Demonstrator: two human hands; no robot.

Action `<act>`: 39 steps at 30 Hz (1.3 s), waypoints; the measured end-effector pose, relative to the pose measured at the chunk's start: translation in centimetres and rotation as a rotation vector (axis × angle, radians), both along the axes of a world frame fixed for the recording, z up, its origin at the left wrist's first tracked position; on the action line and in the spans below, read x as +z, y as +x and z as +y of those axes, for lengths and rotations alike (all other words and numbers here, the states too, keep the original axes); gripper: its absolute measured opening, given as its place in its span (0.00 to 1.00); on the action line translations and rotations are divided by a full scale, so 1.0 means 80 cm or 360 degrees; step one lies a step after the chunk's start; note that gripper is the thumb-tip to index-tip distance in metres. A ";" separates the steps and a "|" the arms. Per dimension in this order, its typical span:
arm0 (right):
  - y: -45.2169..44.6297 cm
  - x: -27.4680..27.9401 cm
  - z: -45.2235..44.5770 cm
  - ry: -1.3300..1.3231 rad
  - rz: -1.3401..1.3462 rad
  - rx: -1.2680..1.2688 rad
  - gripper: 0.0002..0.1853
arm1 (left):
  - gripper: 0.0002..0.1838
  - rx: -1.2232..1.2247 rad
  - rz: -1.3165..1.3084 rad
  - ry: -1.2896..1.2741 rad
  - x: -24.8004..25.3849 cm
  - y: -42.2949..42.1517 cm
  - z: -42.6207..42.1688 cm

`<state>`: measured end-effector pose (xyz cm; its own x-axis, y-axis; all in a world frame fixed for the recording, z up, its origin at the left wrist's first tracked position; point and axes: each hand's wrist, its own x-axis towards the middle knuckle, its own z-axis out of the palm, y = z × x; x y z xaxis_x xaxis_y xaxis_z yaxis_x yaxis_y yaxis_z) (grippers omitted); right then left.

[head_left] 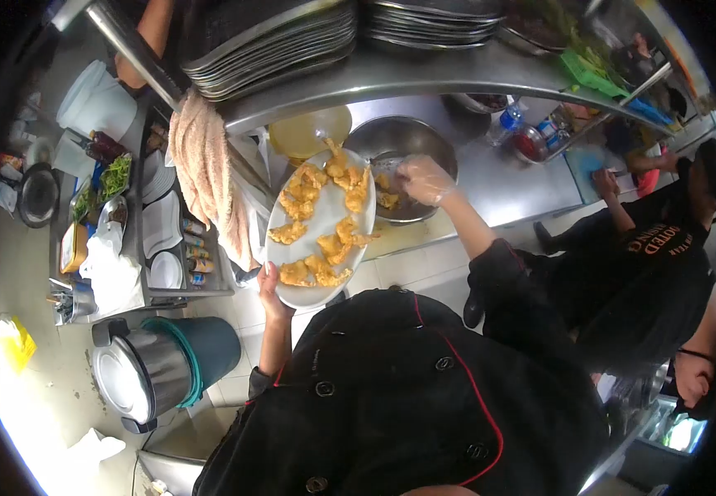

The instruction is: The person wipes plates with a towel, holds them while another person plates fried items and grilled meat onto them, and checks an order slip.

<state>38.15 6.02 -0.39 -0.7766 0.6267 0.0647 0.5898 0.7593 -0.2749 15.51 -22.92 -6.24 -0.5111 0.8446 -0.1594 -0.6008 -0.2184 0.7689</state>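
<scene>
- Left hand [272, 291] pinches the near rim of the plate [311, 240]: probably stiff, slippery, best held there.
- Fried pieces [288, 233] on it: likely light, fragile.
- Right hand [426, 179], gloved, at the bowl [391, 132]; cannot tell whether it pinches anything.

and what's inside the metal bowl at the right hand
Golden fried pieces lie in the metal bowl; whatever the right hand and white plate cover there can't be seen.

Hidden grip, cropped tray stacks [271, 58]
Under the white plate [313, 234], most fingers of the left hand [273, 293] are hidden; whether the gloved right hand [428, 179] pinches anything is unclear. The top edge crops both stacks.
</scene>
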 end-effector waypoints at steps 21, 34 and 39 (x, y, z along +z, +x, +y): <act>-0.097 0.099 -0.190 0.0237 0.0186 0.0945 0.20 | 0.26 -0.0058 -0.0020 0.0201 0.029 0.021 0.047; -0.063 0.152 -0.124 -0.0142 0.0547 0.0746 0.15 | 0.24 0.0042 0.0072 0.0100 -0.007 0.008 0.034; -0.030 0.104 -0.005 -0.0243 -0.0003 0.0002 0.10 | 0.26 0.0121 0.0197 0.0051 0.006 0.005 0.015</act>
<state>35.73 5.62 7.92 -0.7776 0.6280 -0.0330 0.5895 0.7096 -0.3860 15.87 -21.73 -5.77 -0.5876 0.8065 -0.0651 -0.4829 -0.2850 0.8280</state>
